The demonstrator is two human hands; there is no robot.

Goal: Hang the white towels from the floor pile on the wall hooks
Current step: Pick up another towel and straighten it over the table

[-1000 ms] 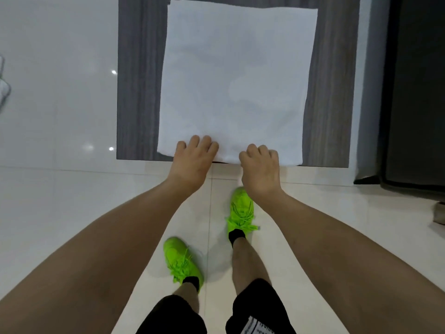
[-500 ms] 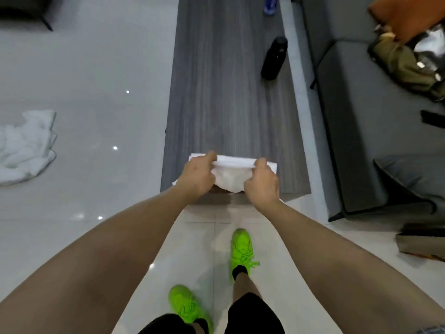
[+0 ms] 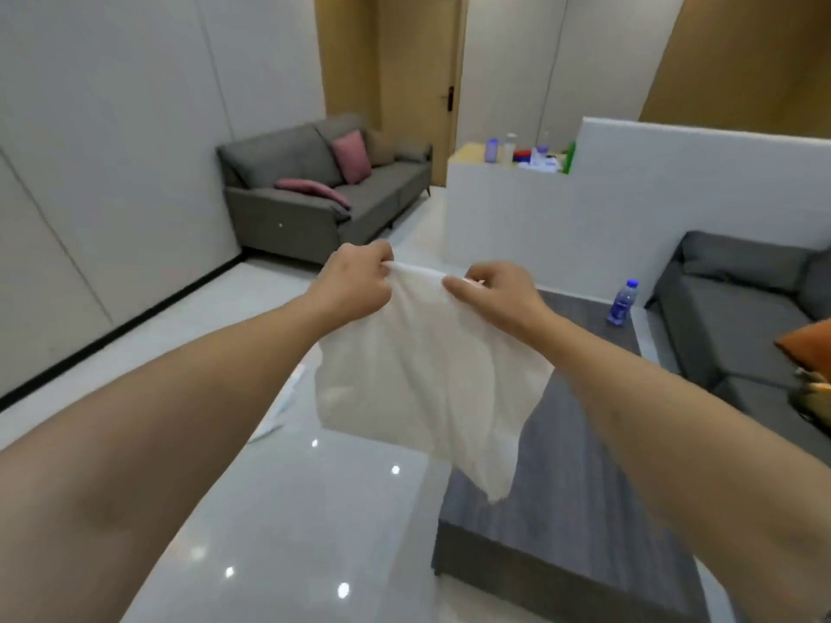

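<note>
White towel (image 3: 427, 379) is airborne at frame centre, held up by its top edge, lower body hanging free and slack over the near end of the low table (image 3: 571, 510). Left hand (image 3: 355, 285) pinches the top edge at about 10 o'clock of the cloth, fingers curled round a bunched corner. Right hand (image 3: 490, 294) pinches the same edge at about 1 o'clock, thumb laid flat along the hem. Hands sit near each other, edge taut between them.

Progress, my read: one towel picked up and in transit, nothing hung that I can see. No wall hooks in view, so the hanging step is entirely ahead. Floor pile not clearly in frame; a thin white strip (image 3: 279, 411) on the floor at 8 o'clock of the towel could be part of it, can't tell.

Materials: towel is thin, soft, matte, drapes in loose folds, bottom corner trails to a point at 5 o'clock. Will flop and swing, no stiffness. Table top is dark grey woodgrain, flat, rectangular. Floor (image 3: 288, 510) is glossy pale tile, with spot reflections. Plastic water bottle (image 3: 623, 303) with blue cap stands upright at the table's far end, 2 o'clock. Grey fabric sofa (image 3: 288, 209) with pink cushions at 11 o'clock, second grey sofa (image 3: 737, 317) at 3 o'clock. White half-height partition (image 3: 629, 209) behind the table.
</note>
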